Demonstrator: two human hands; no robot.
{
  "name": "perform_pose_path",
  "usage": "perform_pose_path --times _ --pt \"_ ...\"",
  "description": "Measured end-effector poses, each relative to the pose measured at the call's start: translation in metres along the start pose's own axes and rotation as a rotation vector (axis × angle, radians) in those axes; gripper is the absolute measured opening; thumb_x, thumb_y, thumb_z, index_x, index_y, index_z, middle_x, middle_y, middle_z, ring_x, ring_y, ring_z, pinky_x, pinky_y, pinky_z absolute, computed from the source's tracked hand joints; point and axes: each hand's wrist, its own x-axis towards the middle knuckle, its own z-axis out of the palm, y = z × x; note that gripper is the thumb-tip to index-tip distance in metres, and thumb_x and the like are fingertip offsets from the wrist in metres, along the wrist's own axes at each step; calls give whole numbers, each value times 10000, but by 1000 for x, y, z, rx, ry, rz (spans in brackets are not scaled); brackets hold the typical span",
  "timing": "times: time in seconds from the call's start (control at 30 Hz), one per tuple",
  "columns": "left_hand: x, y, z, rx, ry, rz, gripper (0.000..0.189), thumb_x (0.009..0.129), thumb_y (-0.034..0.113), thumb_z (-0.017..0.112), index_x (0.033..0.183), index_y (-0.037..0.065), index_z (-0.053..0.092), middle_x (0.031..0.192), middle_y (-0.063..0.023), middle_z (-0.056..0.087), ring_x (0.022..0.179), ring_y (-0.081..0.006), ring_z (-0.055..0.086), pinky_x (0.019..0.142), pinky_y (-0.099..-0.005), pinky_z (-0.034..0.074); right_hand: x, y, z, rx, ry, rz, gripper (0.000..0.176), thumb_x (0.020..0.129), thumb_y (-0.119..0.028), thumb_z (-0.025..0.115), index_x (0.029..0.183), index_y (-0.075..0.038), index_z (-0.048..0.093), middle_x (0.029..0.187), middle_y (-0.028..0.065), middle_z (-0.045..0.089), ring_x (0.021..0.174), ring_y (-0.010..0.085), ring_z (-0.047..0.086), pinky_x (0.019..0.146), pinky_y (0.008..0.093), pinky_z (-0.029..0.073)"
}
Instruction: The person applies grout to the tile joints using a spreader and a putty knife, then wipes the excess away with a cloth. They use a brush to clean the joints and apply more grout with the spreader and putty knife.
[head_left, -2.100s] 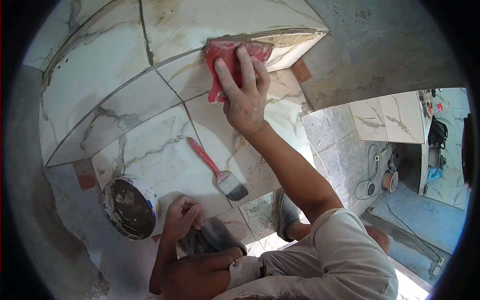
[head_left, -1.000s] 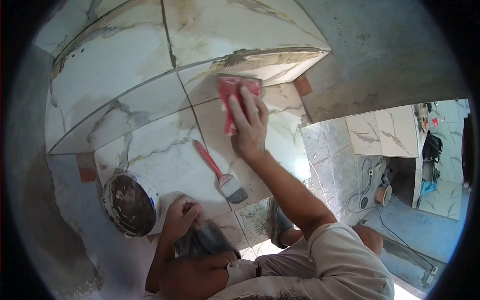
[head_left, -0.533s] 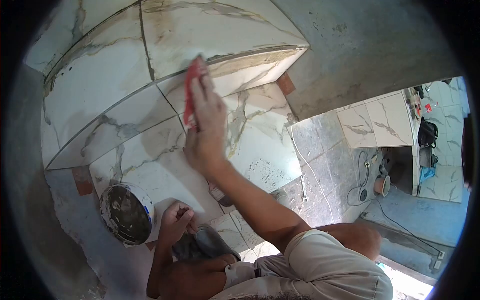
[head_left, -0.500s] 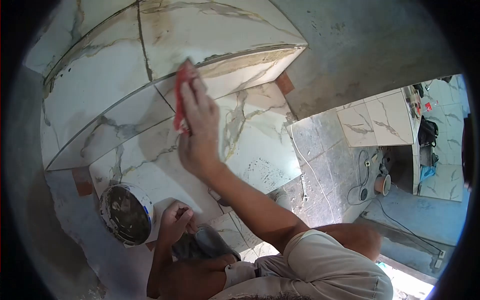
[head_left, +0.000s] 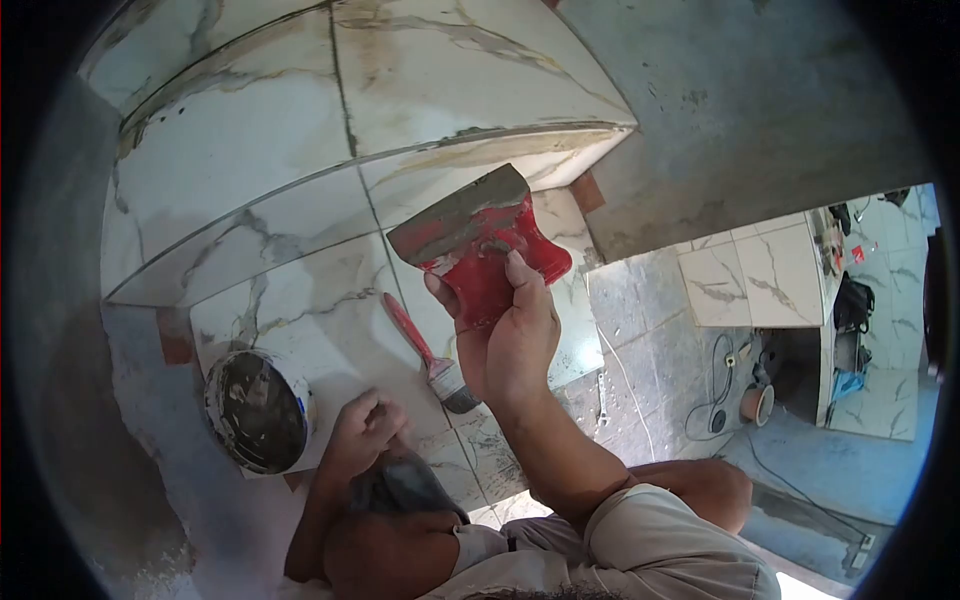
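My right hand (head_left: 512, 350) is closed on the red handle of a wide spreader (head_left: 490, 270), thumb on top. Its broad blade is smeared with grey paste and points up and left, held clear of the tiles. My left hand (head_left: 362, 432) rests low by my knee with fingers curled in; what they hold, if anything, is hidden. Left of it stands a bucket (head_left: 257, 412) with dark grey paste inside and on its walls. Between my hands a paintbrush (head_left: 430, 362) with a red handle and grey-caked bristles lies on the marble-patterned tile step (head_left: 310, 320).
Above the step rises a tiled riser and upper ledge (head_left: 240, 160) with dark joints. A bare grey wall (head_left: 740, 110) is at upper right. Lower right are a white cable, a small pot (head_left: 757, 404), dark cords and a tiled counter (head_left: 750, 270) with a black bag.
My right hand has drawn the spreader back from the riser's edge, down and right, and turned its blade face toward me. The paintbrush, covered before by my arm, now shows.
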Motion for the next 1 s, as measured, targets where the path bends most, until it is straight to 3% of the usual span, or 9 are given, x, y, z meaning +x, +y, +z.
perform_pose_path --times 0.13,0.33,0.37,0.47,0.53,0.67,0.77,0.83,1.0 --pt "45 60 34 -522 10 340 340 955 256 583 1162 -10 536 1039 -81 625 810 -169 625 741 -297 518 -7 7 8 -128 -35 14 283 969 -142 404 1199 -10 501 1130 124 606 1027 218 612 870 391 532" --pt "86 111 57 -795 142 411 136 942 136 570 981 12 611 901 -70 640 791 -145 611 733 -285 501 -8 -4 4 -494 -109 53 379 963 -139 470 1307 7 401 1169 126 569 987 235 614 835 379 537" --pt "89 117 57 -815 138 412 136 942 136 570 981 12 611 901 -70 640 791 -145 611 733 -285 501 -7 -14 7 -681 63 -16 533 958 -207 542 1398 -14 310 1241 137 519 1006 257 588 872 387 496" --pt "79 143 60 -902 251 417 118 918 104 557 938 3 616 881 -75 633 727 -139 584 702 -299 514 17 -59 -13 -1015 -90 -550 656 909 -312 641 1424 -56 327 1327 172 454 1063 285 553 946 428 421" --pt "79 144 53 -826 234 395 137 920 129 560 940 5 614 884 -76 633 734 -141 586 698 -295 508 11 -94 21 -2136 -673 -1115 621 807 -338 741 1324 -94 499 1280 124 528 1089 278 533 979 456 364" --pt "76 156 64 -745 269 324 210 922 228 573 894 24 616 826 -68 626 726 -136 577 663 -286 462 26 -82 43 -2209 -1088 -1288 382 666 -189 762 1035 -155 667 983 -32 654 914 209 601 852 404 421" --pt "73 164 60 -667 206 313 280 923 303 579 835 39 609 763 -60 610 718 -132 568 639 -279 428 69 -91 56 -2140 -1314 -1055 305 734 -122 730 1032 -121 665 881 12 672 782 181 631 750 327 470" --pt "65 156 64 -730 252 315 341 937 350 565 799 40 598 726 -61 593 695 -134 555 647 -284 426 90 -105 84 -2027 -1035 -395 275 811 -66 681 1083 -83 651 853 41 692 761 150 643 678 273 500" --pt "51 101 47 -497 4 446 324 968 298 553 800 24 595 723 -56 589 647 -114 522 622 -265 424 138 -107 112 -1864 -1171 -126 304 883 -52 650 1172 -13 567 970 28 663 888 114 611 812 274 495"
